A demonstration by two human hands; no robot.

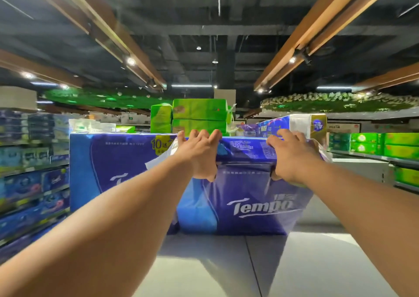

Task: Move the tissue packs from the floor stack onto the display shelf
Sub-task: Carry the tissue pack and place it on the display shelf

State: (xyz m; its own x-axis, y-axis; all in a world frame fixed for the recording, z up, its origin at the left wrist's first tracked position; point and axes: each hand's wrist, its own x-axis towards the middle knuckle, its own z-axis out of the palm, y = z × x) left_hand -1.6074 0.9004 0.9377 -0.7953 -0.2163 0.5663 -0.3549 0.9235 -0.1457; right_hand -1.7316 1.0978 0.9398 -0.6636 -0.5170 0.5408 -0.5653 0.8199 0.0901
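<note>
Both hands clutch a blue-and-purple Tempo tissue pack (249, 197) by its top edge, left hand (199, 153) and right hand (292, 158) curled over the plastic, holding it raised above the pale floor (204, 269). Just behind stands another Tempo pack (108, 167) marked "10送", with green tissue packs (199, 110) stacked beyond.

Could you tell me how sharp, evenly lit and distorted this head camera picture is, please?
Head view: wide-angle bending bows the ceiling beams; the left shelves are blurred; the Tempo pack is sharp; ceiling spotlights flare.
</note>
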